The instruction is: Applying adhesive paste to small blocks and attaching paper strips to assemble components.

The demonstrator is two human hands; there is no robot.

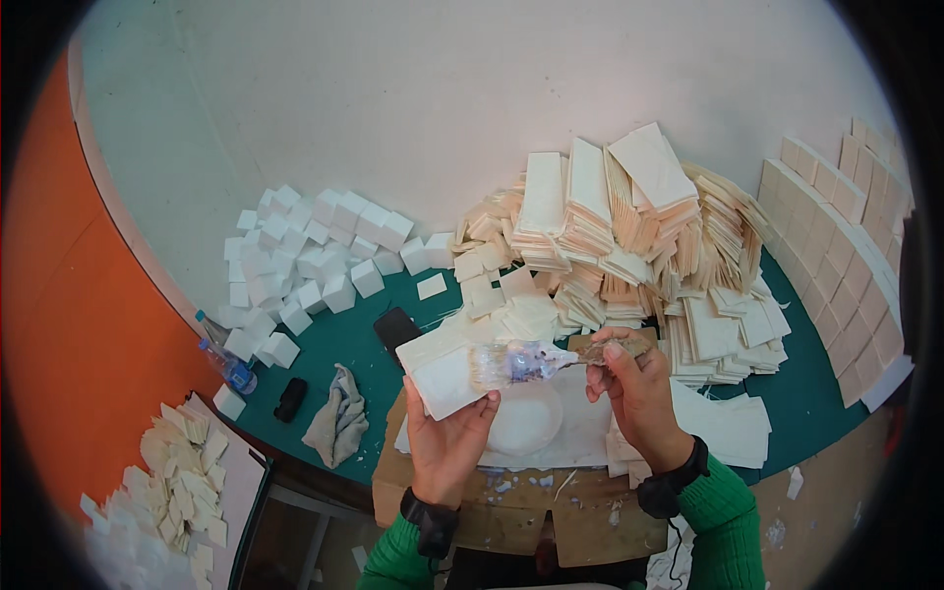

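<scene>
My left hand (450, 442) holds a white block-like piece (447, 385) from below, fingers and thumb at its edges. One face of it looks cream, another whiter. My right hand (639, 393) is closed round the stained handle of a wide brush (536, 362), whose middle is caked white and purple. The brush's bristles lie against the right part of the piece. Below the brush is a round, pale, shallow dish (531, 418), partly hidden by my left hand. I cannot tell how wet the bristles are.
White cubes (295, 261) are heaped at the back left. Stacks of cream sheets (605, 211) fill the back right, beside a wall of stacked blocks (836, 256). A grey cloth (339, 418), black object (290, 400), phone-like black object (395, 329) and bottle (228, 366) lie left.
</scene>
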